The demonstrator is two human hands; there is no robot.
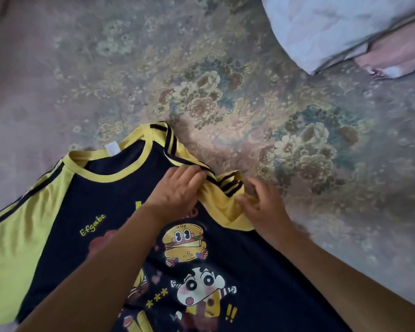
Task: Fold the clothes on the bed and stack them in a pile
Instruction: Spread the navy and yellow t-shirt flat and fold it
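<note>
A navy T-shirt (86,202) with yellow sleeves, yellow collar and cartoon prints lies face up on the floral bedspread (225,92), filling the lower left. Its right yellow sleeve (222,200) is bunched up near the shoulder. My left hand (177,188) lies on the shoulder seam with the fingers pressing the striped fabric down. My right hand (261,204) is at the sleeve's outer edge, its thumb and fingers curled on the yellow cloth. The left sleeve lies spread flat.
A white crumpled quilt or pillow (333,27) lies at the top right with a pink cloth (398,53) beside it. The bedspread stretches out beyond the shirt to the top and right.
</note>
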